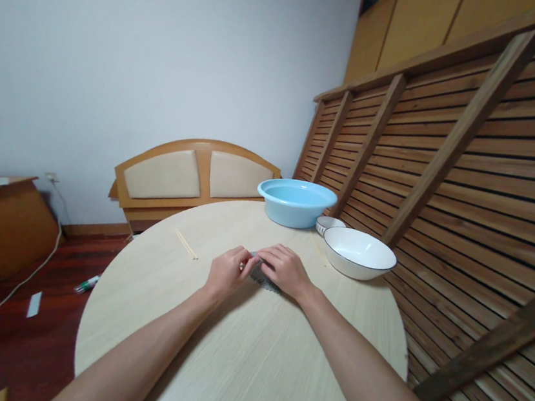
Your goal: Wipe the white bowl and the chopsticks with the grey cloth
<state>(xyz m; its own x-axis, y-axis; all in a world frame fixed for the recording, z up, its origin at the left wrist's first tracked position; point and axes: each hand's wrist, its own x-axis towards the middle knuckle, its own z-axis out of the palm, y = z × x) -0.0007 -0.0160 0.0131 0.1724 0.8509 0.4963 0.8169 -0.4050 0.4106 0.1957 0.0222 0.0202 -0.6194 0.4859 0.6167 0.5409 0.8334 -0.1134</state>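
Your left hand [228, 272] and right hand [285, 270] both have fingers curled closed on a grey cloth [264, 282], mid-counter [233, 359]. Sticks [185, 245] lie left, white bowl [359, 254] right.

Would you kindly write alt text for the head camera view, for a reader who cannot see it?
A person's left hand and right hand hold a small grey item, partly hidden, at a pale round table. Beyond them stand a light-blue basin, a small bowl and a larger dark-rimmed white bowl; two thin sticks lie farther left.
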